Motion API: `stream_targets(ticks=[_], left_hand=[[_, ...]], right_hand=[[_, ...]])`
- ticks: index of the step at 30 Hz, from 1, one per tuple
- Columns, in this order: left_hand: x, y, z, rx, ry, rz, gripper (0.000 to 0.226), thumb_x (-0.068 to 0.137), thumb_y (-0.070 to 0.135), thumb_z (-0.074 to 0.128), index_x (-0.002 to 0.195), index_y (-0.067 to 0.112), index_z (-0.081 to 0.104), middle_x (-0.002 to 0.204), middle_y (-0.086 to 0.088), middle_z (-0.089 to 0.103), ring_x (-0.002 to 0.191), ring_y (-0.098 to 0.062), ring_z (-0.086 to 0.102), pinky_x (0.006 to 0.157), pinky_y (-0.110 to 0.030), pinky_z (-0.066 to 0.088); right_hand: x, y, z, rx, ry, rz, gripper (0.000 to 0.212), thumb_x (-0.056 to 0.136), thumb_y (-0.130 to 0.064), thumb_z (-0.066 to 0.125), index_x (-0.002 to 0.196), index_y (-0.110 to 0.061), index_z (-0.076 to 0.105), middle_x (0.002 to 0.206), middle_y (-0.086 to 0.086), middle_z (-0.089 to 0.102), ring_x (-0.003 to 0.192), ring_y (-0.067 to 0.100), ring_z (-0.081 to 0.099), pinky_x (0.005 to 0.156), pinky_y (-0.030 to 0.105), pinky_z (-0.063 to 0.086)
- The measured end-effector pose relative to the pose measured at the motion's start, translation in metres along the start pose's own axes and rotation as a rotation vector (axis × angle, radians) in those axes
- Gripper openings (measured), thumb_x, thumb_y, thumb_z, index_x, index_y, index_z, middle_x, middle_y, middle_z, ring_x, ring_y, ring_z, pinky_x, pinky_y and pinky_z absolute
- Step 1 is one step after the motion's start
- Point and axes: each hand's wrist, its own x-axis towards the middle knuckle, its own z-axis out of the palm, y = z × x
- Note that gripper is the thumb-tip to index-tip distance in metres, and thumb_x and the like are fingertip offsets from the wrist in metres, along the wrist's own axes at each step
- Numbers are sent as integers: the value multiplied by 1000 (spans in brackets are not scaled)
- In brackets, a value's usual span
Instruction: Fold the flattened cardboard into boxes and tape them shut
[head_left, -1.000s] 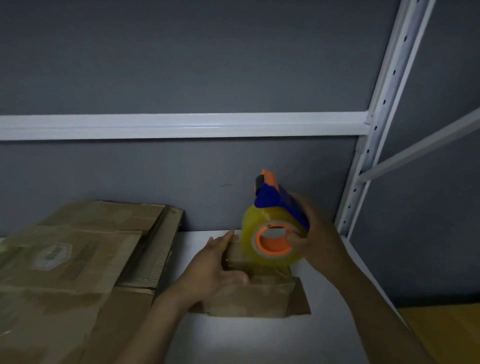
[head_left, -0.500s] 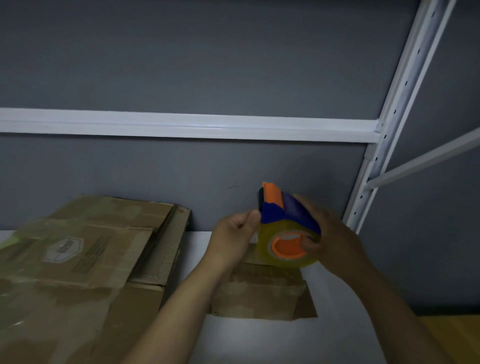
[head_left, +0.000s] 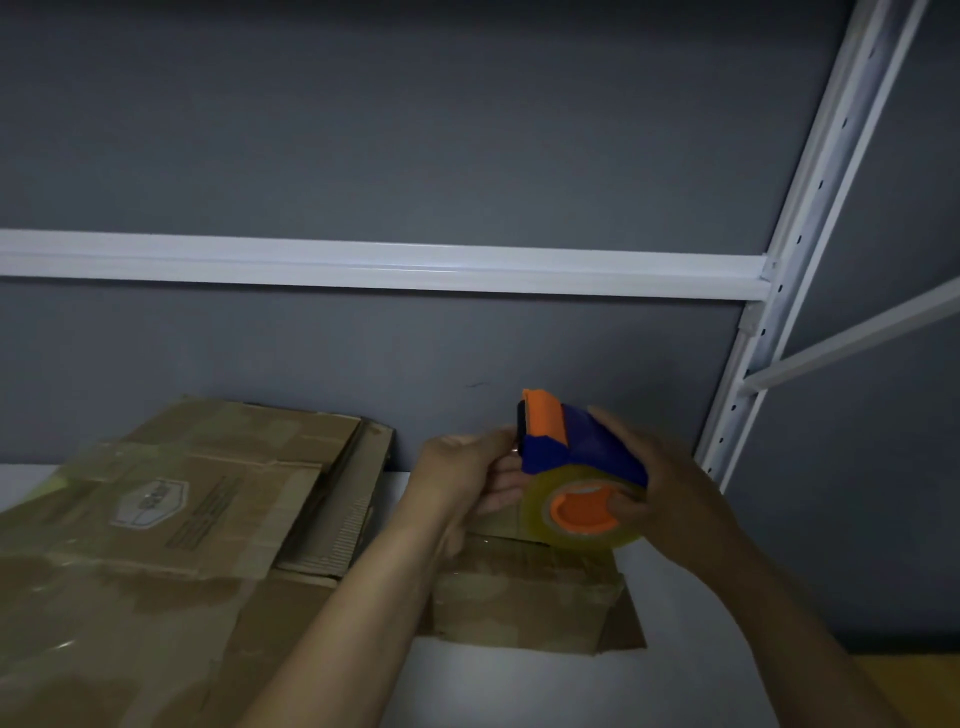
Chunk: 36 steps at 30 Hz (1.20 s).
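Head view: a small cardboard box (head_left: 524, 597) is seen low in the centre of the frame on the white tabletop (head_left: 519, 686). Bare tabletop is left in front of it and to its right, up to the white rack post (head_left: 810, 234). On its left it is hemmed in by a stack of flattened cardboard (head_left: 171, 519) that reaches the grey wall (head_left: 363, 130). A tape dispenser (head_left: 587, 447) is held just above the box's far edge by the right hand (head_left: 670, 488), whose grip is closed round its blue body. The left hand (head_left: 467, 478) is set against the dispenser's front; whether its grip pinches the tape cannot be told. A second earlier that hand was laid flat on the box; it has since been raised.
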Motion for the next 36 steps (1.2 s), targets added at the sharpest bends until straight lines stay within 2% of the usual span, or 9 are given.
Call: stream_targets(ticks=[3, 7, 11, 15, 20, 26, 29, 32, 36], left_hand=[[-1, 2, -7, 120, 101, 133, 23, 94, 6, 58, 73, 2, 67, 55, -5, 67, 45, -9, 61, 45, -19, 50], [4, 6, -38, 183, 282, 241, 21, 94, 12, 59, 78, 3, 69, 64, -6, 69, 52, -9, 63, 49, -17, 51], [7, -16, -46, 0, 206, 73, 22, 97, 19, 54, 92, 3, 67, 78, -10, 74, 69, -15, 71, 62, -22, 58], [10, -46, -42, -255, 79, -88, 22, 97, 23, 54, 98, 2, 61, 95, -20, 73, 88, -27, 72, 76, -32, 60], [17, -57, -54, -183, 183, -80, 20, 99, 19, 51, 100, 3, 63, 99, -21, 72, 95, -30, 69, 84, -36, 56], [16, -68, -51, -241, 289, -80, 23, 98, 16, 52, 92, -2, 64, 71, -13, 72, 70, -19, 70, 66, -24, 58], [19, -76, -58, 36, 407, 24, 21, 94, 14, 58, 78, 3, 68, 61, -9, 69, 60, -16, 65, 64, -29, 56], [20, -85, -68, 342, 417, 134, 26, 92, 18, 62, 68, 10, 71, 51, -3, 64, 47, -8, 59, 60, -27, 49], [29, -96, -79, 395, 387, 38, 29, 91, 21, 64, 65, 12, 71, 47, 0, 61, 41, -6, 54, 57, -23, 46]], right_hand=[[4, -5, -1, 99, -29, -23, 79, 68, -31, 54, 139, -50, 27, 114, 3, 49, 85, 0, 53, 67, 4, 41], [9, 0, -10, 87, 7, -20, 77, 70, -27, 58, 138, -50, 31, 109, 4, 51, 82, 6, 55, 66, 7, 43], [10, 6, -18, 64, 35, -26, 76, 80, -11, 66, 134, -51, 30, 93, -4, 43, 77, 1, 49, 66, 3, 39], [10, 3, -11, 47, -9, -19, 79, 82, -3, 64, 137, -49, 31, 96, -14, 39, 81, -4, 48, 65, 2, 38], [12, -17, -23, -210, -50, -162, 72, 84, -19, 67, 129, -58, 26, 117, -19, 31, 97, 0, 39, 69, -1, 33], [15, -27, -31, -406, -209, -276, 58, 86, -29, 65, 125, -62, 38, 126, -16, 40, 101, 2, 36, 71, 3, 25], [19, -37, -24, -489, -252, -301, 54, 85, -33, 66, 132, -52, 46, 125, -8, 44, 106, 10, 41, 74, 15, 28], [23, -49, -15, -536, -302, -308, 54, 84, -37, 61, 135, -48, 45, 117, -8, 44, 97, 9, 37, 68, 11, 26], [26, -56, -2, -566, -280, -272, 63, 72, -67, 41, 131, -48, 48, 104, -16, 41, 91, 3, 32, 73, 23, 34]])
